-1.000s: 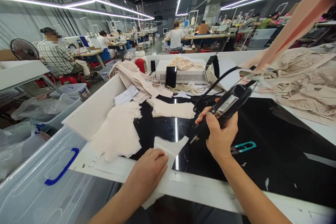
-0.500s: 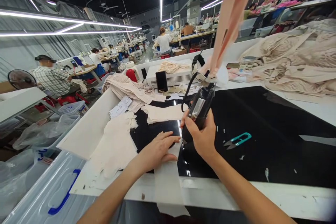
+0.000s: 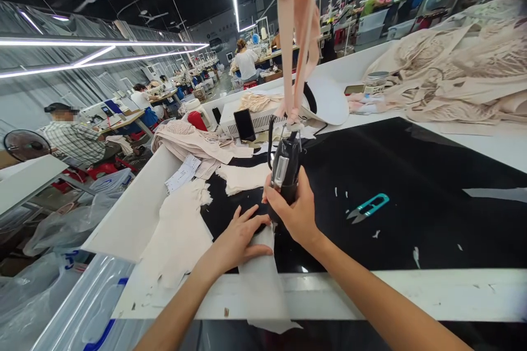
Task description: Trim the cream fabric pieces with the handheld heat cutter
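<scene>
My right hand (image 3: 294, 211) is wrapped round a black handheld electric cutter (image 3: 285, 167), which stands nearly upright on the black table surface. Pink fabric straps (image 3: 293, 60) run up from its top. Just left of the cutter, my left hand (image 3: 239, 236) lies on a pale fabric strip (image 3: 261, 285), fingers spread. The strip's lower end hangs over the table's front edge. The cutter's base and the strip's far end are partly hidden by my hands. Teal thread snips (image 3: 369, 207) lie to the right, near small fabric scraps.
Stacked pale fabric pieces (image 3: 177, 230) lie at left, below a paper label (image 3: 183, 174). Behind stand a phone (image 3: 244, 125) and a white box (image 3: 263, 120). Beige fabric heaps (image 3: 453, 77) cover the back right. Co-workers sit farther off, one in a checked shirt (image 3: 72, 140).
The cutter has shifted left and stands more upright in my right hand. Its straps now hang straighter. My left hand stays on the strip, and the whole view has shifted slightly.
</scene>
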A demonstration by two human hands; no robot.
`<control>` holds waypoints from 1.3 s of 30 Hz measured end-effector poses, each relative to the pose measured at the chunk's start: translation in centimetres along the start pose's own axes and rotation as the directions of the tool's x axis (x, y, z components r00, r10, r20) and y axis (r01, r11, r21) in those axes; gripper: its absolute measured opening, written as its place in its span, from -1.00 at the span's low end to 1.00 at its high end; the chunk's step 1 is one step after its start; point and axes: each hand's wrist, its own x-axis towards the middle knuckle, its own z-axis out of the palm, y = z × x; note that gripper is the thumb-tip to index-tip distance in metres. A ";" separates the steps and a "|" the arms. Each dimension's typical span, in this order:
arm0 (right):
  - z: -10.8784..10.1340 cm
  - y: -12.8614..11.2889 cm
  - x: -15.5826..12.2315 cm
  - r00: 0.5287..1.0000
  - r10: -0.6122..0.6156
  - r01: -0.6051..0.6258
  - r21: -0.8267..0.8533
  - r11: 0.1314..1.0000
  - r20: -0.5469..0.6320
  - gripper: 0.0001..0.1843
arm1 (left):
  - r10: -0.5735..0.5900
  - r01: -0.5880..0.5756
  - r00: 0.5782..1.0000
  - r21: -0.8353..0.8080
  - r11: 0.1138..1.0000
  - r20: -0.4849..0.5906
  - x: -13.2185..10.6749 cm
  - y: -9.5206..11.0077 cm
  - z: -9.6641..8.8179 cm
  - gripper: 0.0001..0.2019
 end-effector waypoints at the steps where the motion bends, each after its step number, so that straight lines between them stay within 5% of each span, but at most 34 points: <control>1: 0.1 0.0 0.0 1.000 -0.002 0.002 -0.002 1.000 0.001 -0.70 | -0.006 0.006 1.000 -0.003 1.000 0.000 -0.1 0.0 0.0 -0.42; 9: 0.6 -0.3 -0.3 1.000 -0.009 0.009 0.006 1.000 0.027 -0.70 | -0.020 0.020 1.000 0.005 1.000 0.001 -0.1 -0.2 0.3 -0.39; 15: 1.5 -0.3 -0.8 0.999 -0.013 0.012 0.017 1.000 0.032 -0.70 | 0.083 -0.081 0.995 0.033 0.996 -0.062 -0.2 -0.3 0.3 -0.24; 21: 1.8 -0.4 -0.9 0.999 -0.015 0.014 0.033 0.999 0.050 -0.70 | 0.064 -0.062 0.997 0.046 0.997 -0.045 -0.1 -0.1 0.3 -0.35; 28: 0.3 -0.1 0.1 1.000 -0.016 0.016 0.033 0.999 0.000 -0.68 | -0.026 0.026 1.000 0.018 0.999 0.016 -0.3 0.5 -0.6 -0.74; 39: 0.1 0.8 0.0 0.999 -0.024 0.024 0.021 0.999 -0.022 -0.65 | -0.019 0.019 1.000 0.011 1.000 0.001 -0.3 0.7 -0.7 -0.74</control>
